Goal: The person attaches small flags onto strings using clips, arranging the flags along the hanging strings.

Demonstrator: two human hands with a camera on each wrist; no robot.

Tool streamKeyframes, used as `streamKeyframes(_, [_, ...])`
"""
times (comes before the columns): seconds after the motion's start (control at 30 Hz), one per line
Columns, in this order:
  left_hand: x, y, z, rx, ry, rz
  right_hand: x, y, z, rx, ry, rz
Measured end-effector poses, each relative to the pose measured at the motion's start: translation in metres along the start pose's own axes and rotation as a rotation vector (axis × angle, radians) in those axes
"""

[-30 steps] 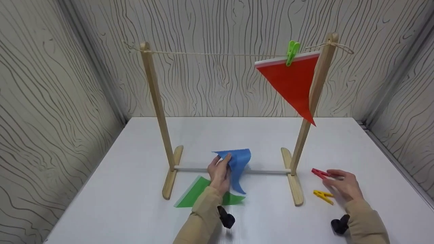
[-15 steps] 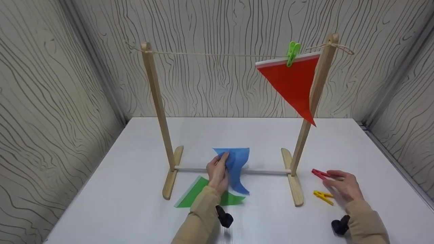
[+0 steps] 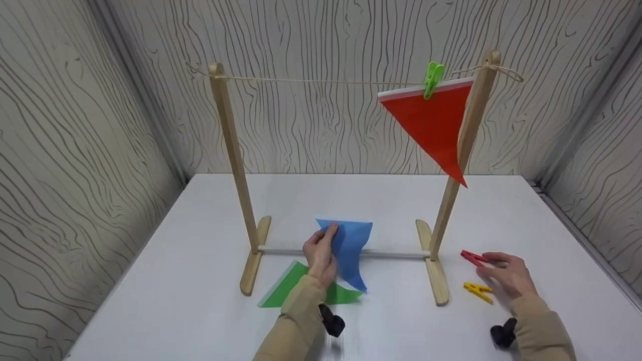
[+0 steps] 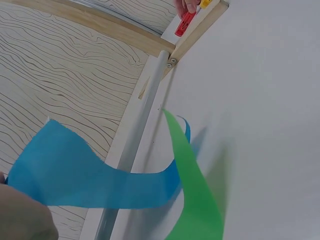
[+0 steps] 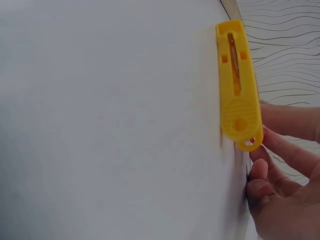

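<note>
In the head view my left hand (image 3: 321, 250) pinches a blue triangular flag (image 3: 349, 243) near its top edge, thumb on the front. The flag hangs over the white crossbar, its tip curling down. Below that wrist a green flag (image 3: 288, 288) lies on the table, partly hidden by the sleeve; the left wrist view shows the green flag (image 4: 192, 195) beside the blue one. At the right, my right hand (image 3: 509, 273) holds a red clothespin (image 3: 473, 257) by one end, low over the table. Just in front of it lies a yellow clothespin (image 3: 479, 292), large in the right wrist view.
A wooden stand with a left post (image 3: 231, 155) and a right post (image 3: 476, 125) carries a string (image 3: 321, 81). From it hangs a red flag (image 3: 434, 118) under a green clothespin (image 3: 432, 80). A white crossbar (image 3: 396, 254) joins the feet. Patterned walls enclose the table.
The blue flag has spread flatter and its tip has swung slightly; my left hand has shifted a little left. My right hand and the clothespins stay almost where they were.
</note>
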State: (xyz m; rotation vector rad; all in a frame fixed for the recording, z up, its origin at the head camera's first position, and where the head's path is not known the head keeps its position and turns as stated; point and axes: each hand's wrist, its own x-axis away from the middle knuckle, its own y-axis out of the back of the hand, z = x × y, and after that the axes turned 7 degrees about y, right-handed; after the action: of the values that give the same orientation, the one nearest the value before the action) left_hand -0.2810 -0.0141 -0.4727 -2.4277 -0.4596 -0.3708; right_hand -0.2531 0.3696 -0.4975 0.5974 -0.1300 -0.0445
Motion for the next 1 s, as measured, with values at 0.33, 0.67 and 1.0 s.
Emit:
streamKeyframes(0.33, [0.0004, 0.0011, 0.0001, 0.016, -0.041, 0.068, -0.0036, -0.0009, 0.0003, 0.05, 0.003, -0.017])
streamKeyframes(0.67, [0.0019, 0.0019, -0.001, 0.038, -0.035, 0.077, -0.0041, -0.0012, -0.0002, 0.071, 0.024, -0.041])
streamKeyframes(1.0, [0.0011, 0.0032, -0.0019, 0.017, -0.033, 0.091, -0.0022, -0.0018, 0.0006, 0.049, 0.013, -0.048])
